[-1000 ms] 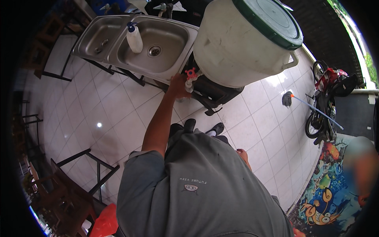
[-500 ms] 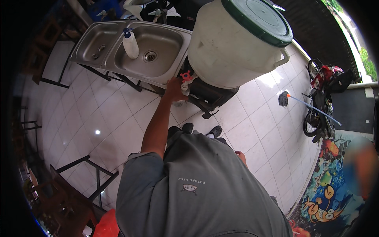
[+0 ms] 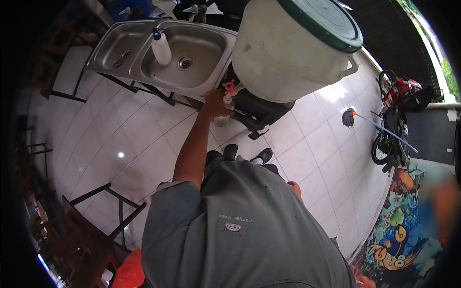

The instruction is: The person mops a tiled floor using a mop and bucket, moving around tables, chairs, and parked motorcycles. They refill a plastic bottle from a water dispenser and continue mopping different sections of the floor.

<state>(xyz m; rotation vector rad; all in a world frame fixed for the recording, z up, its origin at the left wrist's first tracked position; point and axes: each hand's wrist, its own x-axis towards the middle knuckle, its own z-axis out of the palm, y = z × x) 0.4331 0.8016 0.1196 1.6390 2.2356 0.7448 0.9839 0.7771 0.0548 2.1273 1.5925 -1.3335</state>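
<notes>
My left arm reaches out to a white tap with a red handle [image 3: 230,87], low on a big whitish drum [image 3: 288,57] with a dark green lid. Just below the tap's spout, my left hand [image 3: 215,104] is closed around a clear see-through container [image 3: 221,121]; its fingers partly cover it, so its exact kind does not show. By my right side, my right hand [image 3: 294,187] hangs low, half hidden behind my grey shirt. Its fingers are too covered to read.
Left of the drum is a steel double-bowl sink [image 3: 201,57] with a white pump bottle [image 3: 162,49] standing in it. A mop [image 3: 349,117] and a red and black motorbike [image 3: 396,110] are at the right. A black metal table frame [image 3: 117,211] stands lower left.
The view has shifted slightly, so the drum and sink sit a little higher and further right. My left hand stays at the tap, with a bit more of the clear container showing.
</notes>
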